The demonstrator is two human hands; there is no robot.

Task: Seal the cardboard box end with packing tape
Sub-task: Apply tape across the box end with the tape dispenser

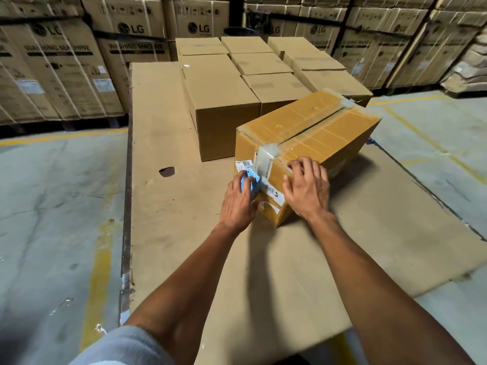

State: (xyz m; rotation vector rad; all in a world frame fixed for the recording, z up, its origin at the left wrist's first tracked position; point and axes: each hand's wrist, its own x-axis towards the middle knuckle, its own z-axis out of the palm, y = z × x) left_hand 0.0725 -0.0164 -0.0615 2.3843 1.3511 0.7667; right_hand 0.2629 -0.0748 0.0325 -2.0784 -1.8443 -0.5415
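A: From the head view, where is the cardboard box (pixel 311 143)?

B: It lies on the flat cardboard sheet (pixel 168 127) spread over the floor, skewed, its near end toward the person, just in front of the stacked plain cartons (pixel 224 101).

A: And the hands?

B: The left hand (pixel 237 204) is curled closed around a blue tape dispenser (pixel 251 183), pressed against the left part of the box's near end, beside a strip of clear tape (pixel 264 160) that folds down over the top edge. The right hand (pixel 307 188) holds nothing; it lies spread and flat on the right corner of that end, fingers over the top edge.

A: So which step?

B: I'd judge tape is being run across the end face while the box is steadied.

A: Next?

B: Probably draw the dispenser across the end, keep pressure on, then tear and smooth the strip.
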